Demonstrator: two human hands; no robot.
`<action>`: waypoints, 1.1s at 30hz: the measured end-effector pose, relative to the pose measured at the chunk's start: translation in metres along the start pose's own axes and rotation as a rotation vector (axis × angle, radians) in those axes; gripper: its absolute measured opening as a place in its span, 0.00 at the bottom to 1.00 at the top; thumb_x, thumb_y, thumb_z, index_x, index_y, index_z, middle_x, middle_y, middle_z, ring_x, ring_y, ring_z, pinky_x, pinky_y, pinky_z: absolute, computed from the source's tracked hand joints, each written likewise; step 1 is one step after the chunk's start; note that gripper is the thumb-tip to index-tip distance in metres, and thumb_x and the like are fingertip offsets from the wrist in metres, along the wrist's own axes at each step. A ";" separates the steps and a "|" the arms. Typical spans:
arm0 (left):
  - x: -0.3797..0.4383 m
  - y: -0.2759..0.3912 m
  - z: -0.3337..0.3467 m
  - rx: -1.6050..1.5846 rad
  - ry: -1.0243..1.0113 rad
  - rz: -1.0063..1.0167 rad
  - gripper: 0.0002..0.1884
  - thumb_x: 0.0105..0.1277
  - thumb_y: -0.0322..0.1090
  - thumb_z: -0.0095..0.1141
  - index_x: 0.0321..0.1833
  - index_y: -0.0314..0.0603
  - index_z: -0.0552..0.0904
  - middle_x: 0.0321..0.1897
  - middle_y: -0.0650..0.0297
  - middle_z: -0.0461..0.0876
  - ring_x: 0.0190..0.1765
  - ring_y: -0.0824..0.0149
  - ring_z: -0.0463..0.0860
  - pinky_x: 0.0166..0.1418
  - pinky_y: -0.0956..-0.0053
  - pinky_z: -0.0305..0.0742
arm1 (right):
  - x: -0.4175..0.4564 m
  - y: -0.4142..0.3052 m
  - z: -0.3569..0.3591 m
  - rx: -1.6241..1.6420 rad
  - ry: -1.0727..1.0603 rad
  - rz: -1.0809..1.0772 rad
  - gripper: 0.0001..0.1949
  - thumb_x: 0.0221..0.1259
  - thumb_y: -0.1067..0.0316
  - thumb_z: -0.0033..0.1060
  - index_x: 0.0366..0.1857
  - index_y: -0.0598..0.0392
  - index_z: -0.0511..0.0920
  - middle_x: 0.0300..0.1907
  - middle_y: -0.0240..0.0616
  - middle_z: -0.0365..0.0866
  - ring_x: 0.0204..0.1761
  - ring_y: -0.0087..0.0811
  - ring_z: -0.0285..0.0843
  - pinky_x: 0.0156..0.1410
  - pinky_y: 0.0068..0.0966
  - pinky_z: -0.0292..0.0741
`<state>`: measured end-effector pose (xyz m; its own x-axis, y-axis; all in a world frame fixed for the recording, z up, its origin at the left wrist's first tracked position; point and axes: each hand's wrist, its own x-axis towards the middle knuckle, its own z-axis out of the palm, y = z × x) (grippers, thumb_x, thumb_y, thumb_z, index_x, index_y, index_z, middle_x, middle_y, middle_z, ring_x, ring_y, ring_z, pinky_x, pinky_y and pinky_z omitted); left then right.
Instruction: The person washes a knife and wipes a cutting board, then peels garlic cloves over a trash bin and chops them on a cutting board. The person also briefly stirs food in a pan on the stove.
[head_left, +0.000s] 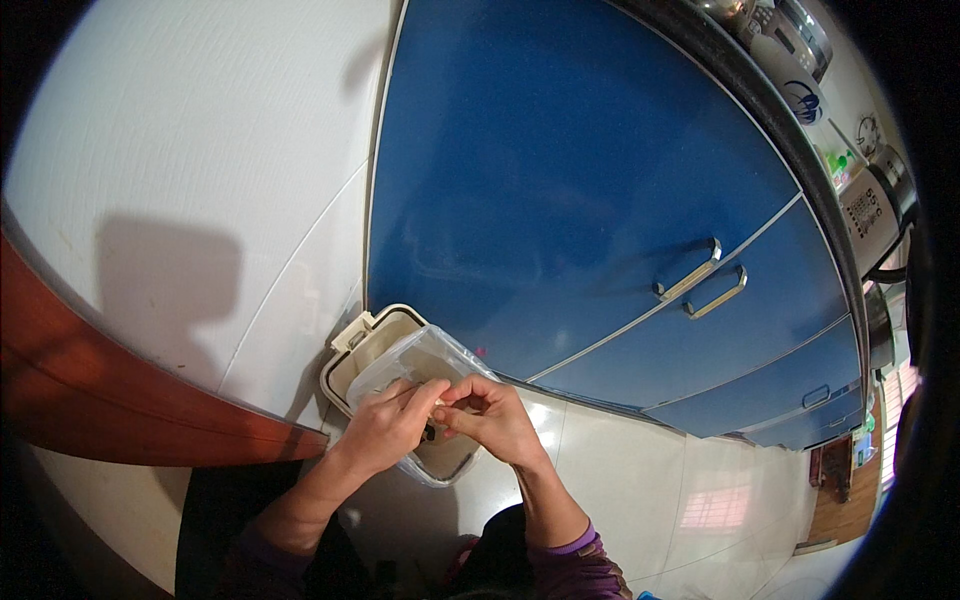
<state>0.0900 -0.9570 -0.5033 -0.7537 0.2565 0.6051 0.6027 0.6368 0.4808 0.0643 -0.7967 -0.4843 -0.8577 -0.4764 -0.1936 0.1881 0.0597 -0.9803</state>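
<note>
My left hand (388, 421) and my right hand (493, 421) meet above a cream plastic bin (335, 373). Between their fingertips is a small pale piece (438, 403), mostly hidden by the fingers, so I cannot tell what it is. Both thumbs and forefingers pinch at it. A clear plastic bag (429, 346) lines the bin and folds out over its rim. Something small and dark (428, 433) shows just below the fingers, too covered to name.
Blue cabinet doors (540, 187) with metal handles (688, 279) rise behind the bin. A dark countertop edge (780, 142) carries an electric kettle (870, 214) and other kitchenware. White wall tiles (225, 112) and a reddish-brown wooden panel (150, 405) stand at left; pale floor tiles (622, 480) lie right.
</note>
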 end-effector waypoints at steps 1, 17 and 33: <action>-0.001 0.000 0.000 0.007 -0.005 0.003 0.15 0.51 0.23 0.52 0.44 0.35 0.72 0.27 0.60 0.78 0.31 0.65 0.78 0.31 0.76 0.75 | 0.000 0.000 0.000 -0.002 -0.001 0.006 0.05 0.51 0.76 0.58 0.31 0.61 0.74 0.30 0.36 0.79 0.33 0.24 0.77 0.35 0.19 0.76; 0.000 -0.002 -0.002 -0.007 -0.034 -0.043 0.16 0.51 0.23 0.50 0.46 0.35 0.71 0.26 0.57 0.78 0.31 0.61 0.79 0.31 0.72 0.75 | 0.001 -0.003 0.001 0.053 0.037 0.048 0.06 0.55 0.74 0.55 0.35 0.62 0.76 0.31 0.35 0.79 0.34 0.22 0.77 0.36 0.17 0.76; 0.000 0.001 0.002 0.034 0.068 -0.141 0.09 0.50 0.23 0.51 0.34 0.36 0.70 0.24 0.56 0.76 0.31 0.57 0.76 0.31 0.67 0.74 | 0.001 0.011 0.018 -0.489 0.278 -0.305 0.08 0.51 0.73 0.58 0.35 0.62 0.77 0.28 0.38 0.79 0.28 0.21 0.77 0.31 0.19 0.74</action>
<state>0.0897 -0.9548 -0.5038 -0.8102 0.1136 0.5751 0.4818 0.6878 0.5429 0.0745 -0.8121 -0.4946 -0.9427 -0.2934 0.1589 -0.2679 0.3820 -0.8845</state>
